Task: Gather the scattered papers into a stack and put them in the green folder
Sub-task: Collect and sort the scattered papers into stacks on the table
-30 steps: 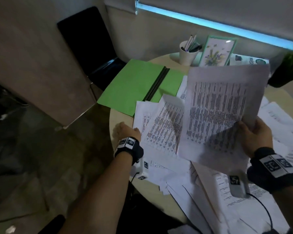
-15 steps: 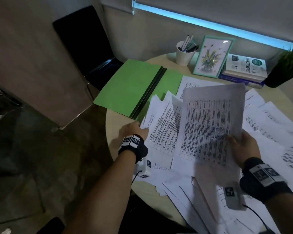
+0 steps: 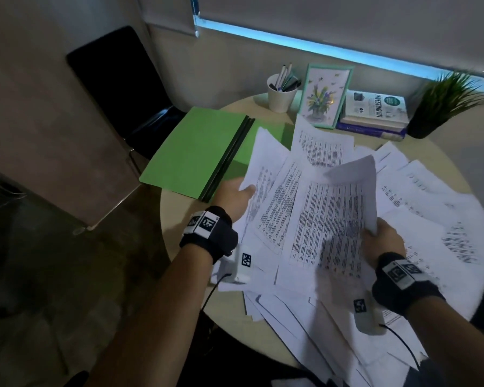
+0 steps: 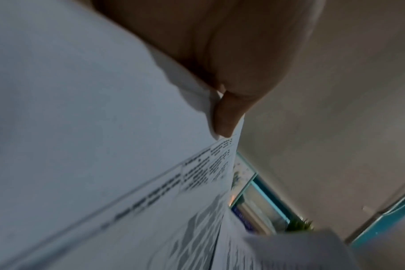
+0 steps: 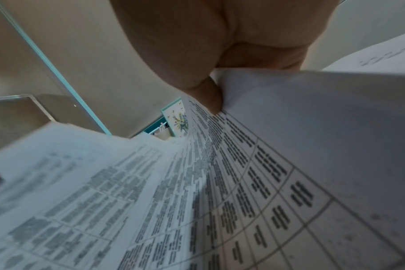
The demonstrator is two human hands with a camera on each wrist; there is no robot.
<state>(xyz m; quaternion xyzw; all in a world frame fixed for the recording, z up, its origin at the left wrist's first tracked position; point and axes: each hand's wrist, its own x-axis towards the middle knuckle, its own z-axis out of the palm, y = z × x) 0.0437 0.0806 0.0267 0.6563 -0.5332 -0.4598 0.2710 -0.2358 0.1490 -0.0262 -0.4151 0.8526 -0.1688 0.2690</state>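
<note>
White printed papers (image 3: pixel 327 219) are held raised over the round worktop (image 3: pixel 176 219), approx. at its middle. The top sheet's long axis runs from the near edge toward the far edge, text rows across it, its far right corner curled over. The left hand (image 3: pixel 234 195) pinches the bundle's left edge, thumb on top; in the left wrist view the thumb (image 4: pixel 227 117) is seen pressed on the paper edge (image 4: pixel 127 164). The right hand (image 3: pixel 384 241) grips the right edge, thumb over the sheet, seen close in the right wrist view (image 5: pixel 208 98) against the printed table (image 5: pixel 243 182). Fingers under the sheets are hidden in all views.

The green folder (image 3: pixel 196 155) lies open at the far left edge of the worktop, spine running near-left to far-right, its left flap overhanging the edge and its right flap mostly covered by papers. More loose sheets (image 3: pixel 430 213) are spread over the right side and near edge, some cut off by the frame. Print is too blurred to read.

At the far edge stand a pen cup (image 3: pixel 281 94), a framed flower pic (image 3: pixel 326 96), stacked books (image 3: pixel 375 115) and a potted plant (image 3: pixel 444 101).
</note>
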